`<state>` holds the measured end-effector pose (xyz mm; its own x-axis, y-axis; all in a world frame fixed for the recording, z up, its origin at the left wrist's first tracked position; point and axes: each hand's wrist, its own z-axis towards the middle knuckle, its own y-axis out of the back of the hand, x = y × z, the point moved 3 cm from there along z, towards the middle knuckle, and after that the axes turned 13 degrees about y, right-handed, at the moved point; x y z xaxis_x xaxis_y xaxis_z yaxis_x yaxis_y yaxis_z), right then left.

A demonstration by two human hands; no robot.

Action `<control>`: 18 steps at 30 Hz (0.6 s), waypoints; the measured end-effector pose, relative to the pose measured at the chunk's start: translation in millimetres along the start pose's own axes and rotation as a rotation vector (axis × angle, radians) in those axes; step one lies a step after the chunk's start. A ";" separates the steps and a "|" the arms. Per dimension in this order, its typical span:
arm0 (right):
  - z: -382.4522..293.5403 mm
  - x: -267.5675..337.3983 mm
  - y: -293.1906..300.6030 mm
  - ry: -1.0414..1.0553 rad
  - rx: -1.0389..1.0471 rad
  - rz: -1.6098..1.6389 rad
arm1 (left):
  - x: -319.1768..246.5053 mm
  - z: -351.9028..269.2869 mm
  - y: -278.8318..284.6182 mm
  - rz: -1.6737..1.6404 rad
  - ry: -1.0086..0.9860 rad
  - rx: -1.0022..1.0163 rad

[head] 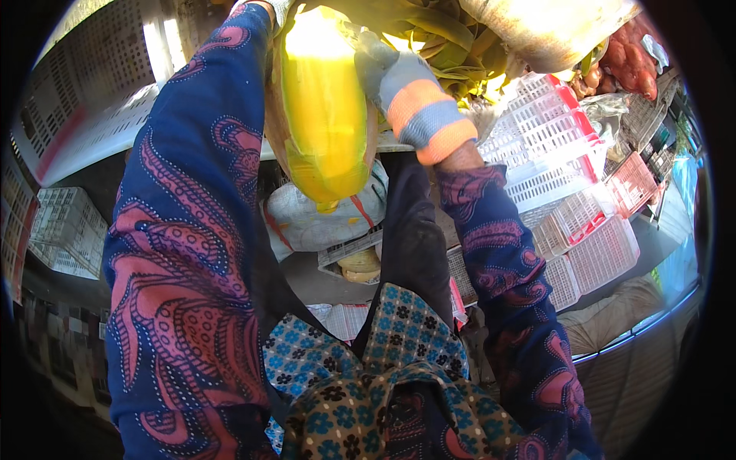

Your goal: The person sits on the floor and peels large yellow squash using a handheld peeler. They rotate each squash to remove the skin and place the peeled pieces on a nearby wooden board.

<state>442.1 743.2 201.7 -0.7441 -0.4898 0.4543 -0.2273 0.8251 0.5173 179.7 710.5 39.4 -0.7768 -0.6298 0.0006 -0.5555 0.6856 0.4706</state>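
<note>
A large, long squash (pixel 328 115), peeled to bright yellow with greenish streaks along its sides, is in front of me at the top centre. Its narrow end points down towards my lap. My right hand (pixel 397 80), in a grey knit glove with an orange-banded cuff, grips the squash's right side. Only the glove edge of my left hand (pixel 280 10) shows at the top rim, left of the squash; its fingers are out of view. Green-yellow peelings (pixel 454 52) lie heaped beyond my right hand. Glare washes out the squash's upper part.
A pale, bulky squash-like thing (pixel 552 29) is at upper right, near reddish lumps (pixel 629 57). White plastic crates (pixel 535 144) are stacked on the right; another crate (pixel 66 230) stands left. A white sack (pixel 322 221) lies below the squash, between my legs.
</note>
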 end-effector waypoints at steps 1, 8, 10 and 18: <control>-11.4 1.9 -5.4 -0.026 0.008 0.026 | -3.9 -6.8 2.6 -0.001 -0.002 0.008; -182.6 61.7 -43.4 -0.046 -0.030 0.257 | -13.7 -33.8 4.9 -0.009 0.005 0.010; -156.3 37.7 -37.2 -0.112 -0.306 0.626 | -12.6 -33.5 1.9 -0.017 0.007 0.022; 69.7 28.7 46.2 0.461 0.152 -0.379 | -9.1 -34.1 2.7 -0.014 0.000 0.023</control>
<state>366.5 786.8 188.1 -0.2537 -0.8004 0.5432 -0.5350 0.5839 0.6106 195.3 705.7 70.8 -0.7690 -0.6392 -0.0056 -0.5726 0.6850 0.4504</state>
